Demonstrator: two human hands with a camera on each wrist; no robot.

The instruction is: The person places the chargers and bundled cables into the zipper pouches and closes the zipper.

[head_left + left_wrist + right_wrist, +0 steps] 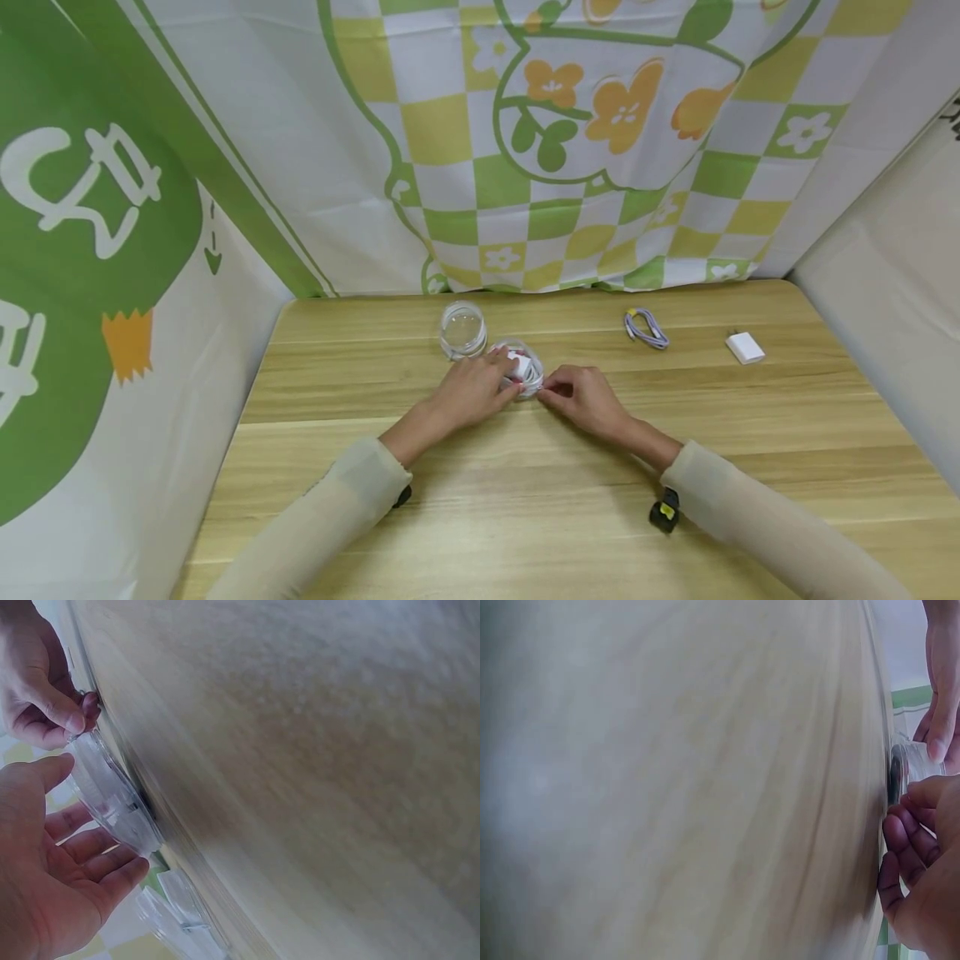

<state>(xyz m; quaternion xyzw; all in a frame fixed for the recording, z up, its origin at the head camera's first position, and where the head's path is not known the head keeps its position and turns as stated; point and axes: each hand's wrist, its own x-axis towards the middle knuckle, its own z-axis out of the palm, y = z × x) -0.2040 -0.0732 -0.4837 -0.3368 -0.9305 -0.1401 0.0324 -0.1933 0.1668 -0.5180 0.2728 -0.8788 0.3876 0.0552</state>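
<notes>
While the left hand [472, 387] spans the clear case [112, 795], thumb and fingers holding opposite sides, the right hand [588, 402] pinches its edge. The case sits on the bench [787, 417], just beside a second case [462, 332], and contains a white plug [520, 365] and coiled cable [533, 375]. Expect a light load; smooth plastic may slip, and wall stiffness cannot be confirmed. Grip by the rim. The bench is flat and wood-grained; a lilac cord [651, 330] and an adapter [746, 347] lie to the right. A patterned curtain [510, 187] hangs behind.
</notes>
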